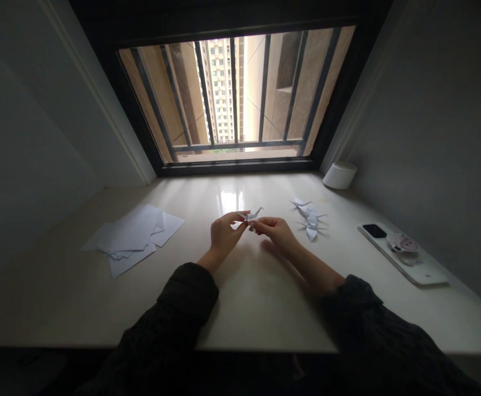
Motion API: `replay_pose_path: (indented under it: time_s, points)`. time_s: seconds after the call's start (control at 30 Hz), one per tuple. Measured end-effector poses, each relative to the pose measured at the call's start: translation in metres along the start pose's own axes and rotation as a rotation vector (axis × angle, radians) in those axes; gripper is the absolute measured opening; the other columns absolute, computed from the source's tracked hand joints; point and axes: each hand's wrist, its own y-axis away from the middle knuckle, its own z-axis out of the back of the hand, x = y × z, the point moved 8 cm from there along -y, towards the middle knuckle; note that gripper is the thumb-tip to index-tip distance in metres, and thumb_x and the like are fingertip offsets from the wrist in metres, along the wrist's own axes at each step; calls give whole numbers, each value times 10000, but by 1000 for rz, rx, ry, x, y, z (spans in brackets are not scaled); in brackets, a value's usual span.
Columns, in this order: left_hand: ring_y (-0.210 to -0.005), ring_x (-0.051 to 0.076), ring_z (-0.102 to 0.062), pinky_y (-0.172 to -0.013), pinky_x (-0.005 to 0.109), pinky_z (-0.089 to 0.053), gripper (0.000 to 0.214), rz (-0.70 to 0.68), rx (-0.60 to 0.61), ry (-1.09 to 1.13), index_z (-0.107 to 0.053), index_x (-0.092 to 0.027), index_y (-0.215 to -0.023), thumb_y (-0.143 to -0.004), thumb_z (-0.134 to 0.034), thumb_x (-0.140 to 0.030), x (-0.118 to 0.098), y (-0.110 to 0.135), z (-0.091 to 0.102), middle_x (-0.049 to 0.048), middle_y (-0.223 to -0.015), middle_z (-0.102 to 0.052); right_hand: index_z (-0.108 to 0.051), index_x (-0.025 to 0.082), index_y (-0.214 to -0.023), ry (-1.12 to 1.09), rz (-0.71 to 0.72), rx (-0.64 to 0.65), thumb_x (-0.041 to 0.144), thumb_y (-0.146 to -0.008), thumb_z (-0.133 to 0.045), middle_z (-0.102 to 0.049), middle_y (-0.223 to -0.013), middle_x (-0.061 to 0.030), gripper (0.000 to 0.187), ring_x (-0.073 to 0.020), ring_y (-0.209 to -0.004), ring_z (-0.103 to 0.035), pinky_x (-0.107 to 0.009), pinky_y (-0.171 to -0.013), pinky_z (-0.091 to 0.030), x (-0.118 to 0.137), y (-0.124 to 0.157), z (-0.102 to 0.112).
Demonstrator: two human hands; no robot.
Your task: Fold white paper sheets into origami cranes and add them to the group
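A white folded paper crane (253, 215) is held up between my two hands over the middle of the sill, its thin hooked tip pointing up and to the right. My left hand (226, 233) pinches it from the left with thumb and fingers. From the right, my right hand (276, 231) grips its lower side between thumb and forefinger. Parts of the crane are hidden behind the fingertips. To the right of my right hand lie several finished paper cranes (311, 218) in a small cluster. Left of my left hand is a loose pile of white paper sheets (135, 234).
A white phone (419, 269) with a pink cartoon grip lies at the right by the wall. A white round container (339, 175) stands in the back right corner. Behind the pale sill (240, 308) is a dark-framed window with bars (232, 93). Walls close in both sides.
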Motion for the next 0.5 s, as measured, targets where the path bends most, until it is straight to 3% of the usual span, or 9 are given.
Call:
replay_pose_path:
  time_s: [0.2, 0.5]
  points:
    - [-774, 147, -681, -671, 274, -550, 215, -9, -16, -11, -704, -243, -964, -768, -646, -176, 0, 0, 2, 0, -956, -731, -720, 200, -716, -35, 22, 53, 378, -548, -818, -610, -618, 17, 263, -115, -597, -480, -278, -609, -361, 3, 2, -6]
    - [-772, 138, -676, -673, 265, -557, 256, -20, -43, -20, -699, -246, -986, -763, -629, -141, -1, -1, 5, -2, -967, -729, -690, 171, -647, 71, 40, 77, 438, -605, -772, -572, -603, 13, 282, -119, -606, -462, -279, -602, -348, 6, 3, -7]
